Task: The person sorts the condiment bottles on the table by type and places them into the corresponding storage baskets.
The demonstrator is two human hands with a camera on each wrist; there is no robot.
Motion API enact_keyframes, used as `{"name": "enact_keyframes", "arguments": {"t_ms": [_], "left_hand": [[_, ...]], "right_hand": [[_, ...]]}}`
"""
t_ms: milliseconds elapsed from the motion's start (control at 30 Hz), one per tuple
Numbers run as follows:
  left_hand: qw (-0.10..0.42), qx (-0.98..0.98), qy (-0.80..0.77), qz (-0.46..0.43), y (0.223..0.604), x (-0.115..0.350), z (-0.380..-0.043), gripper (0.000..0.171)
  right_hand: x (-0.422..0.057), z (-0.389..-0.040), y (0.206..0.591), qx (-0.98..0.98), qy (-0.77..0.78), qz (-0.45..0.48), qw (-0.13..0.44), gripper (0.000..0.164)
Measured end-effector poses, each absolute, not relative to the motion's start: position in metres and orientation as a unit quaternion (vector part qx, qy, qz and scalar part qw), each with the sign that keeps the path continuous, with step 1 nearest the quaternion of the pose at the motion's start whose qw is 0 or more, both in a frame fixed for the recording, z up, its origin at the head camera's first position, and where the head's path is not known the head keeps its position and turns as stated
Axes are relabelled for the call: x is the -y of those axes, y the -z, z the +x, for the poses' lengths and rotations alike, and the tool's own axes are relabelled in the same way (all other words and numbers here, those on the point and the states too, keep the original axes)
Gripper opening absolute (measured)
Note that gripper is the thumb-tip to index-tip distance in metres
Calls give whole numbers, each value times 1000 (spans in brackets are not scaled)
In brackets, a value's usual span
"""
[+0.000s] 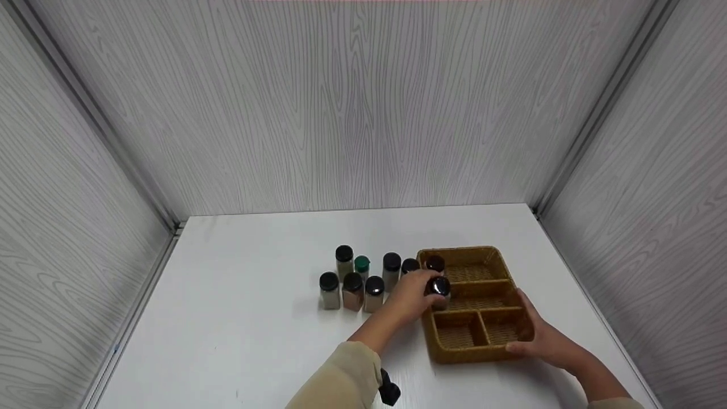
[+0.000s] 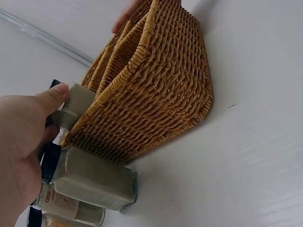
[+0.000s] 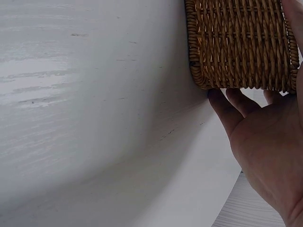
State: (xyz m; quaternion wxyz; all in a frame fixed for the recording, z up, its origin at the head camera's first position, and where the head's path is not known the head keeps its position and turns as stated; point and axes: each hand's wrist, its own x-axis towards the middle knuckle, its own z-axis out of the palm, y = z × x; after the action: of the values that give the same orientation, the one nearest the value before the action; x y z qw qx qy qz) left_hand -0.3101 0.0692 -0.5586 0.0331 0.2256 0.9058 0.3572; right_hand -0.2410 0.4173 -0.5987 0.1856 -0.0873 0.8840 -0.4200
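Observation:
My left hand pinches a spice jar with a shiny black lid between thumb and fingers. The jar is at the left end of the middle compartment of a brown woven basket. In the left wrist view, the thumb presses near the lid of this pale-filled jar, partly behind the basket rim. Another dark-lidded jar stands in the basket's back compartment. My right hand grips the basket's front right corner, thumb at the front rim. In the right wrist view its fingers lie against the wicker side.
Left of the basket, several spice jars stand grouped on the white table, most black-lidded, such as the jar at the left end, plus one green-lidded jar. The basket's two small front compartments show bare wicker. Pale wood-grain panels enclose the table.

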Motion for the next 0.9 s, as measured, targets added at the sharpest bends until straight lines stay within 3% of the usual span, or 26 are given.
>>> {"name": "enact_keyframes", "arguments": {"t_ms": [900], "left_hand": [[16,-944,-226,238,552,-78,-312,41]], "right_hand": [[-414,-239,596,-885,420,-89,181,132]]}}
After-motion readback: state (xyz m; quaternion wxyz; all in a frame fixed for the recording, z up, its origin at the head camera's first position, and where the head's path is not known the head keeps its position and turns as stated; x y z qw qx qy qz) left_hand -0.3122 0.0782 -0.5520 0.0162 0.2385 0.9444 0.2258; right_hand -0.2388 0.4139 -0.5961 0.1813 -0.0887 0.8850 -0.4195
